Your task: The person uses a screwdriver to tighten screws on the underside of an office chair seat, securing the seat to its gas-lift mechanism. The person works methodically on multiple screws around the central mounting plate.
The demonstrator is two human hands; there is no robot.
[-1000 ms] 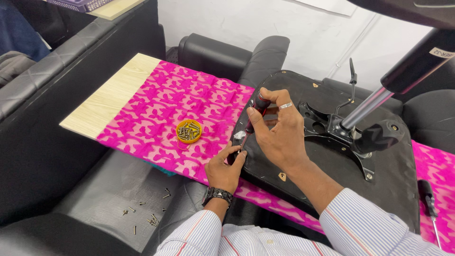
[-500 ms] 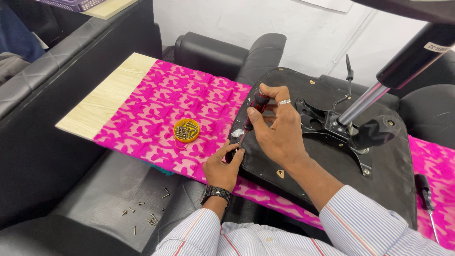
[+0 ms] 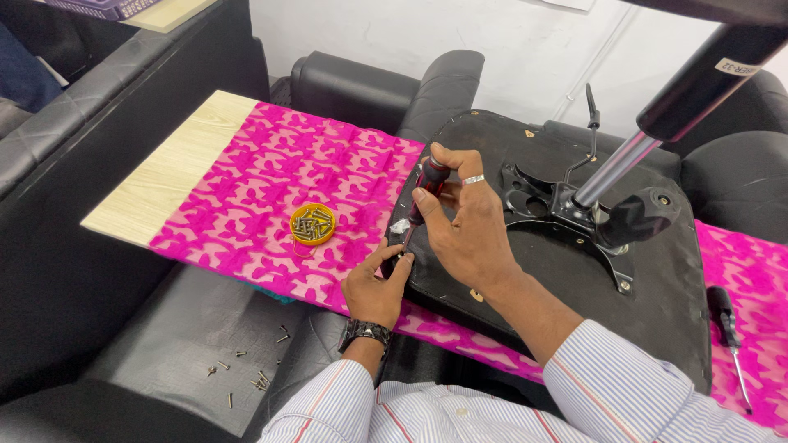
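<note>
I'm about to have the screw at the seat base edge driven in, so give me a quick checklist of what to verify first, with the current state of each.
1. Right hand grips the screwdriver handle: ok, fingers wrap the red and black handle.
2. Left hand steadies the tip at the edge of the black seat base: ok, fingertips pinch there.
3. Tip seated in the screw head: cannot tell, the fingers hide it.
4. Screwdriver upright: not ok, it leans, handle up and to the right.
5. Spare screws to hand: ok, the yellow lid of screws sits on the pink cloth left of the hands.
6. Loose screws lie on the black cushion below the board: not ok.
</note>
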